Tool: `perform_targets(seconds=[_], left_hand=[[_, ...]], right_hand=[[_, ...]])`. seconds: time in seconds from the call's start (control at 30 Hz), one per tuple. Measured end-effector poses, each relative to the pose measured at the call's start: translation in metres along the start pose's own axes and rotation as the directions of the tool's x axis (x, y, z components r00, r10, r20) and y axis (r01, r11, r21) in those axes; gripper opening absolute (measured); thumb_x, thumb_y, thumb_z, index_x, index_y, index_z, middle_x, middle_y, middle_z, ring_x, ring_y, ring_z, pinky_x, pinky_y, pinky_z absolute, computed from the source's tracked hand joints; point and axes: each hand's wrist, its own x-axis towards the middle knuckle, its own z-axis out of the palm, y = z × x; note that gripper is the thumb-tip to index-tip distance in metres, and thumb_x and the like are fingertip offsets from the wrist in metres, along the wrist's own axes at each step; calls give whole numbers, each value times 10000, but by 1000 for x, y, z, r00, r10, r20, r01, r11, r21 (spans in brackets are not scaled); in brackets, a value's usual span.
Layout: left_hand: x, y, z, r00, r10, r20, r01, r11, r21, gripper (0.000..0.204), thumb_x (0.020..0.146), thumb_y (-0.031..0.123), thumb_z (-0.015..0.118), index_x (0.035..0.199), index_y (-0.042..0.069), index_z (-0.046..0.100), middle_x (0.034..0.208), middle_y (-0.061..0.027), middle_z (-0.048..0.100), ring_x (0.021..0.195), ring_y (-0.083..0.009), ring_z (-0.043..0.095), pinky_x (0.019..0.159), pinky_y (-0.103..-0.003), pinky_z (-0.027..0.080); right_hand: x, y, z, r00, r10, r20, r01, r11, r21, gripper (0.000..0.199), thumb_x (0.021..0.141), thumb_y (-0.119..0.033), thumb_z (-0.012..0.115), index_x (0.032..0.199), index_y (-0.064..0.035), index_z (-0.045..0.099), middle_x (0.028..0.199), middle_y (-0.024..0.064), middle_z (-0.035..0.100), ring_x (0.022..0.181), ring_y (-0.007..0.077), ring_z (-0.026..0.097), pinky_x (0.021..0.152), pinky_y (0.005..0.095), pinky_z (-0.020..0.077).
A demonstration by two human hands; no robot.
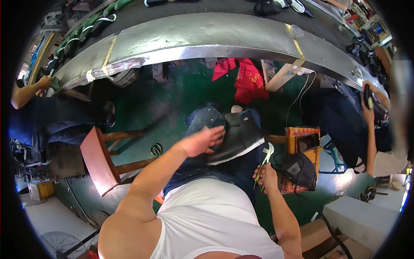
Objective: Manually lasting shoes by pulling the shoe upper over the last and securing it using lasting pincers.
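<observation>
A black boot (238, 137) with a pale edge along its sole lies across my lap. Beside its left side is my left hand (203, 141), fingers stretched out and slightly spread, with nothing in the grasp. Whether the fingertips touch the boot, I cannot tell. Low to the right of the boot, my right hand (269, 178) is closed around the handles of metal pincers (268, 152). Their silver head points up toward the boot's sole edge.
Ahead runs a long metal-edged bench (194, 39). A reddish wooden stool (97, 162) and scissors (156, 150) are at left. Right of me, a black bag-like item (298, 170) lies on an orange seat (291, 134). Red cloth (250, 82) lies beneath the bench. Co-workers sit on both sides.
</observation>
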Motion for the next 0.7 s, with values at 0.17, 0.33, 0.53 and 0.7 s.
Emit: perform_targets(seconds=[0.17,0.33,0.53,0.7], left_hand=[[28,-65,25,873,285,-397,146,622,769,1033,729,323,801,1509,4,204,1369,-294,490,1259,-388,515,1058,-385,419],[37,-77,11,840,384,-385,-101,806,584,903,721,223,848,1435,-49,368,1318,-205,572,1200,-266,566,1046,-332,419],[39,-82,15,852,385,-354,-121,803,583,903,735,207,851,1435,-65,350,1286,-188,589,1170,-241,573,1025,-322,431],[44,-101,3,898,333,-287,-159,855,493,964,757,126,829,1489,-42,225,1317,-159,562,1205,-230,545,1046,-325,410]], right_hand=[[-4,-6,5,978,-140,152,147,989,-33,250,979,-234,566,1092,-12,560,834,50,632,683,142,618,603,255,474],[-30,-49,13,946,-96,310,283,711,-644,315,923,-168,584,1177,17,577,826,80,630,702,156,596,673,289,480],[-35,-69,37,773,-350,530,601,136,-787,444,876,-113,587,1291,29,525,1089,238,624,1010,402,610,889,449,494],[-19,-74,47,533,-500,683,656,-266,-707,497,863,-129,610,1314,50,502,1136,217,594,1049,386,597,830,426,527]])
